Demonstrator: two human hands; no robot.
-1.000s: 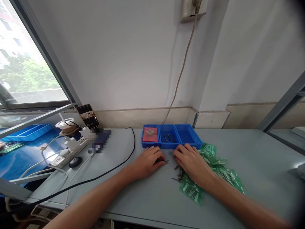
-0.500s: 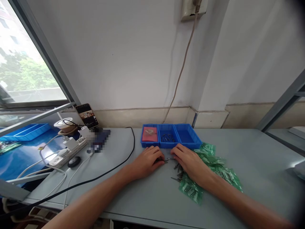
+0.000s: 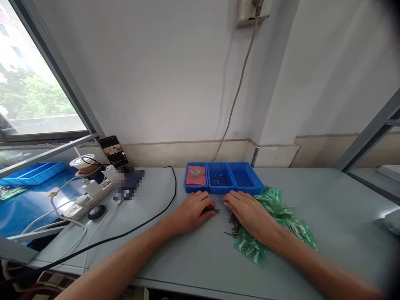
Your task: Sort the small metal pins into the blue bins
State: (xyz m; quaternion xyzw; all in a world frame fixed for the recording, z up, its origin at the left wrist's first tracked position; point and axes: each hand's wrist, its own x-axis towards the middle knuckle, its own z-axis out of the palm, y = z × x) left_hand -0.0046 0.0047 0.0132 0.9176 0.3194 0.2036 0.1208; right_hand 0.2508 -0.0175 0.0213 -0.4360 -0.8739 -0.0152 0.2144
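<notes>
My left hand (image 3: 194,211) rests on the grey table with its fingers curled closed around thin metal pins (image 3: 216,211), whose ends stick out past the fingertips. Facing it across a small gap, my right hand (image 3: 245,210) is bent with its fingers together, over the edge of a loose pile of metal pins (image 3: 234,229). Whatever its fingertips may hold is hidden beneath them. Green plastic bags of metal pieces (image 3: 293,225) lie under and to the right of my right wrist. Just beyond both hands stands a blue three-compartment tray (image 3: 215,191).
The tray's left compartment has a pink packet (image 3: 196,177), its middle one several dark metal pieces (image 3: 219,180). A black cable (image 3: 146,220) crosses the table at left. Farther left are a power strip (image 3: 75,210), a round black object (image 3: 96,212) and a propped phone (image 3: 114,151).
The pin that pointed out from my right fingertips no longer shows. My right fingers have lowered slightly toward the pile. My left hand stays in place, holding its pins.
</notes>
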